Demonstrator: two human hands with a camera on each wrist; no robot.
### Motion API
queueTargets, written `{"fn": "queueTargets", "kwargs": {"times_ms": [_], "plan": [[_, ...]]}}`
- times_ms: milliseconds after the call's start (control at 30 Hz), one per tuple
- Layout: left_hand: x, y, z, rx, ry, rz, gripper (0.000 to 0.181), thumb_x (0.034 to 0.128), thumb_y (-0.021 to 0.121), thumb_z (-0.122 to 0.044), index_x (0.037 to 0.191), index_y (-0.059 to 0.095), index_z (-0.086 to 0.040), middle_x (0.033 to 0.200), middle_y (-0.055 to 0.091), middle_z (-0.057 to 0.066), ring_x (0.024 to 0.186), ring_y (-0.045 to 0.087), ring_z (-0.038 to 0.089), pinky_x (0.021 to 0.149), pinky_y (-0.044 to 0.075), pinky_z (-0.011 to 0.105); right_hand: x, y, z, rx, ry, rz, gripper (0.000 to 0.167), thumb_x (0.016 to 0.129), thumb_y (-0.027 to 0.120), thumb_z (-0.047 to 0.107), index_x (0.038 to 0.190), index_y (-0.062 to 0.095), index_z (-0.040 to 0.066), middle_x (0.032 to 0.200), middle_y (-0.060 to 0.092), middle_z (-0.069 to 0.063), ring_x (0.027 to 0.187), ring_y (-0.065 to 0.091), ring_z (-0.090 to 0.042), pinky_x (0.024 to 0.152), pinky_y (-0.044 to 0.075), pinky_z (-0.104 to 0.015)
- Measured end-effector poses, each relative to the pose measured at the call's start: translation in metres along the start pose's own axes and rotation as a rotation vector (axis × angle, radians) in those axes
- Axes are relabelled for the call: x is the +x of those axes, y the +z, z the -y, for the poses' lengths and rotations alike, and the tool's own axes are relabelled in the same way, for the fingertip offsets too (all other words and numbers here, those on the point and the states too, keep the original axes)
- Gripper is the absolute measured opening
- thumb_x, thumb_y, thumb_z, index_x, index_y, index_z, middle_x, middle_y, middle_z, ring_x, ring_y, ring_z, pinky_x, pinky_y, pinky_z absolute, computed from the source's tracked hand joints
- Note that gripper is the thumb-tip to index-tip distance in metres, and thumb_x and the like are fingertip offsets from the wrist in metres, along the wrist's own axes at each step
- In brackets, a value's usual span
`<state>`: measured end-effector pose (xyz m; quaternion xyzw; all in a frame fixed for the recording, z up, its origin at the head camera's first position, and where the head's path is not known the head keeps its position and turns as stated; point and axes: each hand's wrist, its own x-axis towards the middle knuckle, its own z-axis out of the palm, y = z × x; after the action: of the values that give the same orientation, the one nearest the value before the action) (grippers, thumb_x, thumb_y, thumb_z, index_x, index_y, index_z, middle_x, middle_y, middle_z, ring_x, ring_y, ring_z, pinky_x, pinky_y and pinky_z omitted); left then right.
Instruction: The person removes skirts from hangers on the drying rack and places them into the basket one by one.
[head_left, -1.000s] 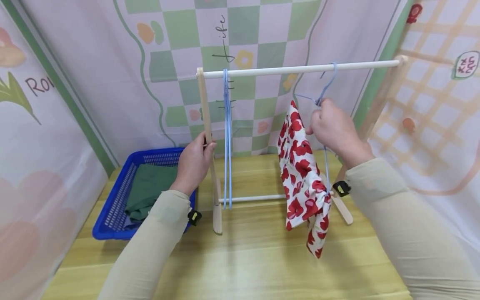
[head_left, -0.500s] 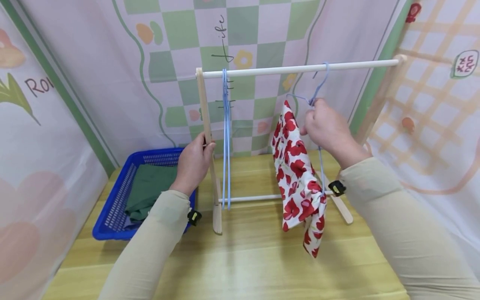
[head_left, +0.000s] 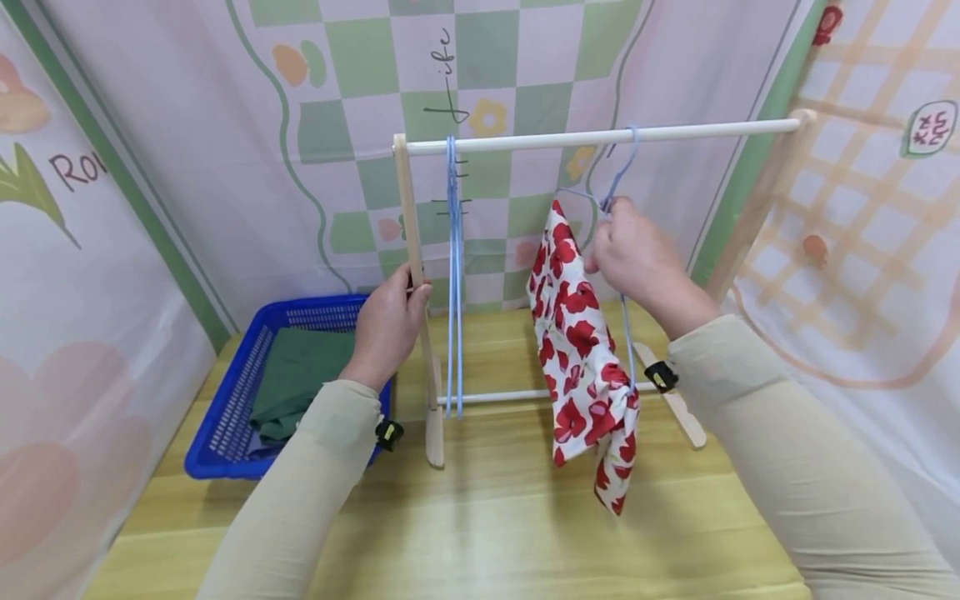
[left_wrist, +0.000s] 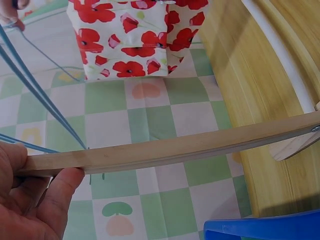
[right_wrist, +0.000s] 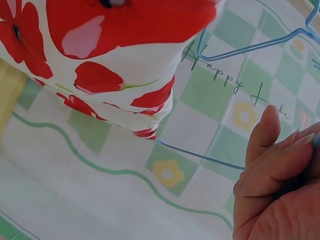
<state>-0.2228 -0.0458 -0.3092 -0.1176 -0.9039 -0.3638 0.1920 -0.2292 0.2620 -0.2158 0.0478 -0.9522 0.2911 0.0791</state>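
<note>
My left hand (head_left: 390,325) grips the left wooden upright (head_left: 414,217) of a small clothes rack; in the left wrist view its thumb and fingers close around the post (left_wrist: 150,150). With curled fingers my right hand (head_left: 641,250) holds a blue wire hanger (head_left: 618,177) just below its hook, which loops over the white top rail (head_left: 712,132). A white cloth garment with red flowers (head_left: 577,333) hangs from that hanger, one lower corner drooping. In the right wrist view the garment (right_wrist: 115,60) fills the upper left and the fingers hide the hanger's neck.
Several blue hangers (head_left: 454,275) hang bunched at the rail's left end. A blue basket (head_left: 225,433) holding folded green cloth (head_left: 303,375) stands on the wooden table (head_left: 465,533), left of the rack. A lower white bar (head_left: 510,397) joins the rack's feet. Printed curtains surround the table.
My right hand has slid the hanger and flowered garment leftward along the top rail. The left hand stays on the upright.
</note>
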Motion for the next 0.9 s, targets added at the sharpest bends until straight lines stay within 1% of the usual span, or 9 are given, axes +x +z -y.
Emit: {"fn": "queueTargets", "kwargs": {"times_ms": [167, 333, 500, 733, 900], "plan": [[0.000, 0.000, 0.000, 0.000, -0.001, 0.000, 0.026, 0.1105, 0.055, -0.026, 0.126, 0.063, -0.007, 0.112, 0.073, 0.013, 0.096, 0.071, 0.028, 0.077, 0.060, 0.044, -0.001, 0.004, 0.005, 0.004, -0.015, 0.006, 0.049, 0.112, 0.021, 0.031, 0.142, 0.041, -0.003, 0.099, 0.069, -0.014, 0.066, 0.049, -0.026, 0.055, 0.044, -0.037], [0.000, 0.001, 0.001, 0.006, 0.005, -0.004, 0.025, 0.1105, 0.054, -0.026, 0.124, 0.063, -0.007, 0.110, 0.073, 0.013, 0.098, 0.072, 0.028, 0.079, 0.061, 0.045, 0.000, 0.008, 0.011, 0.012, -0.009, 0.011, 0.053, 0.113, 0.021, 0.036, 0.144, 0.039, -0.002, 0.097, 0.069, -0.013, 0.067, 0.051, -0.026, 0.055, 0.045, -0.037], [0.000, 0.001, 0.002, 0.000, 0.007, -0.006, 0.025, 0.1103, 0.055, -0.025, 0.124, 0.063, -0.007, 0.108, 0.072, 0.013, 0.095, 0.071, 0.028, 0.077, 0.060, 0.045, 0.000, 0.013, 0.014, 0.025, -0.013, -0.002, 0.054, 0.113, 0.018, 0.039, 0.143, 0.039, 0.000, 0.092, 0.070, -0.011, 0.067, 0.053, -0.027, 0.058, 0.045, -0.037], [0.000, 0.001, 0.001, 0.006, 0.007, -0.006, 0.025, 0.1105, 0.054, -0.026, 0.124, 0.063, -0.007, 0.107, 0.072, 0.012, 0.092, 0.070, 0.027, 0.074, 0.060, 0.044, 0.001, 0.017, 0.020, 0.019, -0.020, 0.004, 0.052, 0.113, 0.018, 0.037, 0.142, 0.040, 0.001, 0.091, 0.070, -0.010, 0.064, 0.051, -0.027, 0.056, 0.044, -0.037], [0.001, 0.001, 0.001, 0.005, -0.002, -0.002, 0.026, 0.1106, 0.054, -0.027, 0.125, 0.063, -0.007, 0.108, 0.072, 0.012, 0.090, 0.069, 0.026, 0.075, 0.060, 0.044, 0.001, 0.020, 0.024, 0.019, -0.033, 0.006, 0.051, 0.113, 0.020, 0.035, 0.146, 0.039, 0.000, 0.091, 0.070, -0.011, 0.063, 0.053, -0.026, 0.054, 0.045, -0.036]]}}
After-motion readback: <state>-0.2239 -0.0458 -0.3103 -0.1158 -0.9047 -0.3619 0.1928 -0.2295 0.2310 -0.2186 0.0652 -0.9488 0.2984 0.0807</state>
